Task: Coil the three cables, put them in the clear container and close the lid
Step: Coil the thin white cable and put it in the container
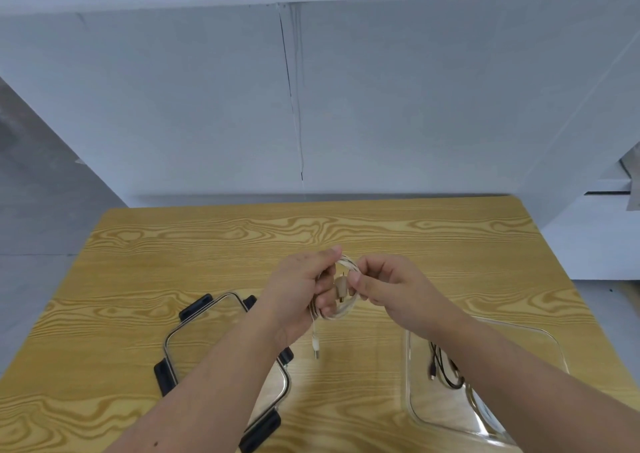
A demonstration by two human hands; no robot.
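Above the middle of the table, my left hand (301,290) and my right hand (388,288) both hold a white cable (348,265) wound into a small coil. One plug end of it hangs down below my left hand, just over the wood. The clear container (540,335) stands open at the right, partly under my right forearm. A black cable (446,371) lies inside it. The clear lid (194,321) with black clips lies flat at the left, partly under my left forearm. I cannot see a third cable.
The wooden table (207,245) ends at a white wall behind. Grey floor shows past its left edge and a white ledge past its right.
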